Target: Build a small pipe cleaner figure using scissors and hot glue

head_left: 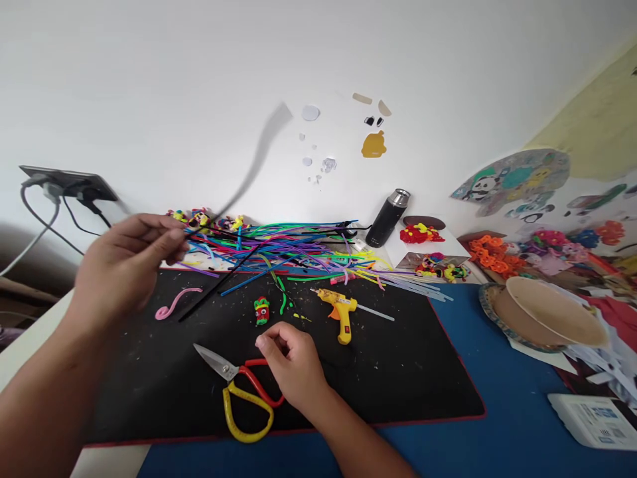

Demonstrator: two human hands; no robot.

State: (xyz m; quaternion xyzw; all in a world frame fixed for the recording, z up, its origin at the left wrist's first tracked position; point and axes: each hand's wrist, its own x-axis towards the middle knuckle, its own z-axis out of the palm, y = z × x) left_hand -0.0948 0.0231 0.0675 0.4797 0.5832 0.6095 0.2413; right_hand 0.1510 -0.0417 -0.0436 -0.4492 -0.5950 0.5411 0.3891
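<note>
Grip of the left hand [122, 262] is pinched on a thin dark strip [203, 226], blurred and raised above the black mat [398, 378]. Rightward lie a curled pink stem [174, 305], scissors [229, 372] and a small red-and-green figure [261, 312]. The right hand [294, 362], loosely curled, partly hides the scissors; whether it holds anything, I cannot tell. Farther right lies a yellow glue gun [343, 308].

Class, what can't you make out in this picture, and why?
All in the head view:
Thin dark strip in the left hand: far end blurred.
Red-and-yellow-handled metal scissors: right hand covers part of the red loop.
Anything in the right palm: hidden by curled fingers.
White rectangular box: cut off by the right edge.
Black cylindrical flask: markings too small.
</note>
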